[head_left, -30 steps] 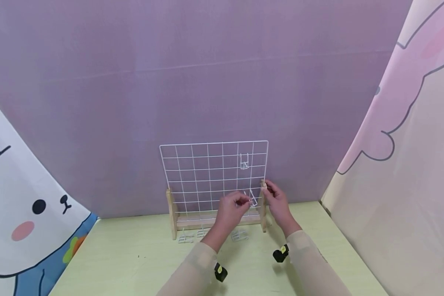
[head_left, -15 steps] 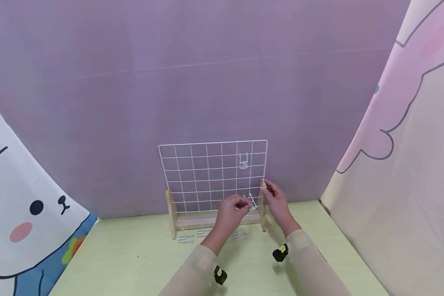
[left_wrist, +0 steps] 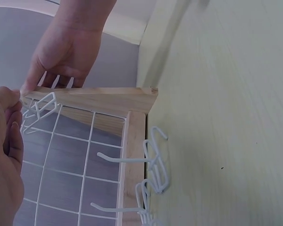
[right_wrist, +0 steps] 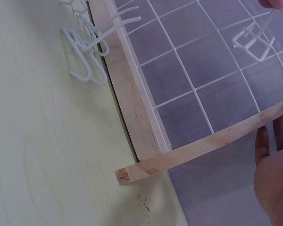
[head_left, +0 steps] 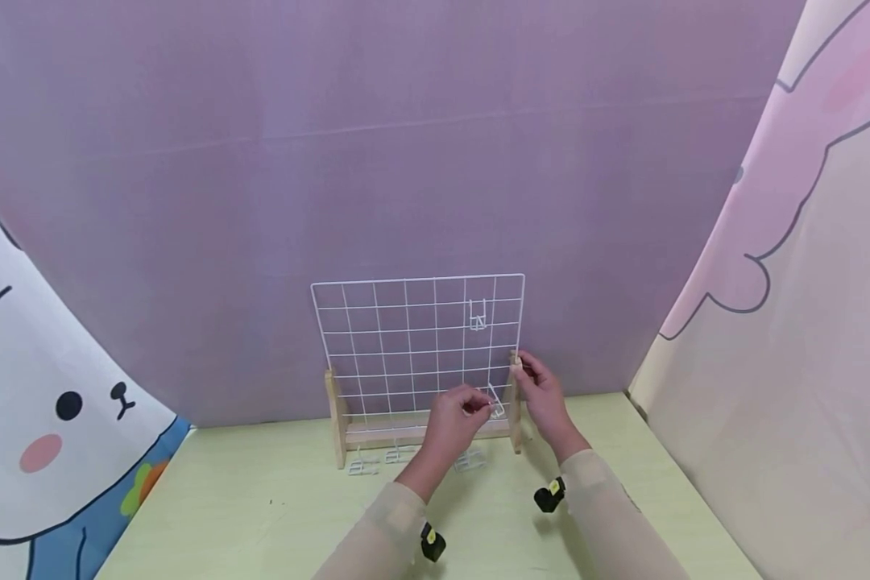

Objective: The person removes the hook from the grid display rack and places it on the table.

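A white wire grid panel (head_left: 418, 279) stands upright in a wooden stand (head_left: 337, 419). My left hand (head_left: 453, 419) pinches a white wire hook (left_wrist: 48, 107) at its arm, in front of the grid's lower right part. This hook (right_wrist: 254, 44) is tilted and lies close to the grid wires; whether it is caught on one I cannot tell. My right hand (head_left: 547, 399) grips the top of the stand's right post (right_wrist: 193, 148), fingers behind it and thumb near the front. Another white hook (head_left: 478, 316) hangs on the grid at the upper right.
Several loose white hooks lie on the pale table (head_left: 246, 499) before the stand: a hook (head_left: 362, 466) at left, a hook (head_left: 397, 456) beside it, and more hooks (head_left: 470, 460) towards the right. A purple cloth backdrop (head_left: 406, 161) hangs close behind the grid.
The hook in my left hand has shifted a little downward along the grid, the hand lowering slightly with it. My right hand stays on the post.
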### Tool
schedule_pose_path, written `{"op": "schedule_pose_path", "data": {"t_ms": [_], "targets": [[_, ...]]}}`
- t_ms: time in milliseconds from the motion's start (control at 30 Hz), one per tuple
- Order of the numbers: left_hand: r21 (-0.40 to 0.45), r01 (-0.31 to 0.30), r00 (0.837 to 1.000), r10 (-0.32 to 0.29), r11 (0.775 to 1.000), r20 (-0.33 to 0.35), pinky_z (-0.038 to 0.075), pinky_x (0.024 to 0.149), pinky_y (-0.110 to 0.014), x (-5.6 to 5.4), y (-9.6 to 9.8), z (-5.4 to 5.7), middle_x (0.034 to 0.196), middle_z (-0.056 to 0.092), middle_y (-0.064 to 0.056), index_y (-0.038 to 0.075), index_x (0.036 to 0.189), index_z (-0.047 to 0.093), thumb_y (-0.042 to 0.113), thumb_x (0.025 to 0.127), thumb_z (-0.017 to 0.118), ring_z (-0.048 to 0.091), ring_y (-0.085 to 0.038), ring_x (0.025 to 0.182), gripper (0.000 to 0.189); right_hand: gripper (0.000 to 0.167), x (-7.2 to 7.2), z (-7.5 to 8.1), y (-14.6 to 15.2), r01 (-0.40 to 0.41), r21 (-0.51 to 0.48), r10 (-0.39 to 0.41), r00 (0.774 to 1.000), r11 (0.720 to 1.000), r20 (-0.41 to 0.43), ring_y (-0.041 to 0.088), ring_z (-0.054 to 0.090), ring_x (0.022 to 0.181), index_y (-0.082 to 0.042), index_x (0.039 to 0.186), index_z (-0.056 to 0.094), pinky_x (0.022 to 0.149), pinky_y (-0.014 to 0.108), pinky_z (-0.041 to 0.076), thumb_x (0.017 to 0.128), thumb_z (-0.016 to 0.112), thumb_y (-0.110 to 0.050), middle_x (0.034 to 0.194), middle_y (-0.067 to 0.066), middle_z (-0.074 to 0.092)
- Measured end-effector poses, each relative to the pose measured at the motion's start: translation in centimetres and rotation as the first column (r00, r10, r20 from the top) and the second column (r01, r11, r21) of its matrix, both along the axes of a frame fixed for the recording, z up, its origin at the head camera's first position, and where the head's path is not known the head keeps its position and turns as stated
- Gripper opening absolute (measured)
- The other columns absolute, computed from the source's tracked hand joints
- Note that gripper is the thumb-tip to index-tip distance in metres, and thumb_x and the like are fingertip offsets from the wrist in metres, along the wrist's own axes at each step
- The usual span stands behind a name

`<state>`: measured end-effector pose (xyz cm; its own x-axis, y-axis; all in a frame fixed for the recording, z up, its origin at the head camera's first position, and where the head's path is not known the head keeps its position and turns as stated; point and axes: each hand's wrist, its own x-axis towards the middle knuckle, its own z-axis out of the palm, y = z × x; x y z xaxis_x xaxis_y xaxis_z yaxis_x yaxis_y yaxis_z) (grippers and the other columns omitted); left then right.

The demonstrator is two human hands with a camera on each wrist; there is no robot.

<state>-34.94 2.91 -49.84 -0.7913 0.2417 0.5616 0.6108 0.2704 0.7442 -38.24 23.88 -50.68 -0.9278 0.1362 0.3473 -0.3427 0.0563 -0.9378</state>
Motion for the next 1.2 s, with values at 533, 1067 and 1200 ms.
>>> {"op": "schedule_pose_path", "data": {"t_ms": [533,1067,1200], "targets": [[-0.042,-0.001,0.998,0.003,0.999,0.063,0.061,0.073,-0.022,0.3,0.3,-0.8,0.090,0.076,0.008,0.014,0.097,0.084,0.005,0.095,0.087,0.067,-0.002,0.080,0.009,0.042,0.0,0.0,-0.1,0.013,0.002,-0.013,1.000,1.000,-0.015,0.013,0.061,0.112,-0.005,0.155,0.061,0.092,0.018,0.055,0.113,0.065,-0.014,0.142,0.024,0.064],[-0.045,0.004,0.997,0.000,0.999,0.078,0.061,0.072,-0.022,0.6,0.6,-2.7,0.090,0.076,0.008,0.013,0.096,0.084,0.004,0.093,0.088,0.066,-0.001,0.078,0.010,0.043,0.1,0.0,0.1,0.008,-0.005,-0.008,1.000,1.000,-0.004,0.011,0.062,0.110,-0.006,0.155,0.061,0.091,0.018,0.055,0.113,0.065,-0.014,0.142,0.026,0.064],[-0.056,0.002,0.997,0.003,0.998,0.075,0.061,0.072,-0.022,0.5,0.7,-3.0,0.090,0.077,0.007,0.013,0.095,0.084,0.004,0.093,0.088,0.065,-0.001,0.078,0.011,0.044,0.1,0.0,0.1,0.004,-0.011,-0.004,1.000,1.000,-0.008,0.011,0.061,0.111,-0.004,0.156,0.060,0.092,0.017,0.055,0.113,0.065,-0.013,0.144,0.027,0.063]]}}
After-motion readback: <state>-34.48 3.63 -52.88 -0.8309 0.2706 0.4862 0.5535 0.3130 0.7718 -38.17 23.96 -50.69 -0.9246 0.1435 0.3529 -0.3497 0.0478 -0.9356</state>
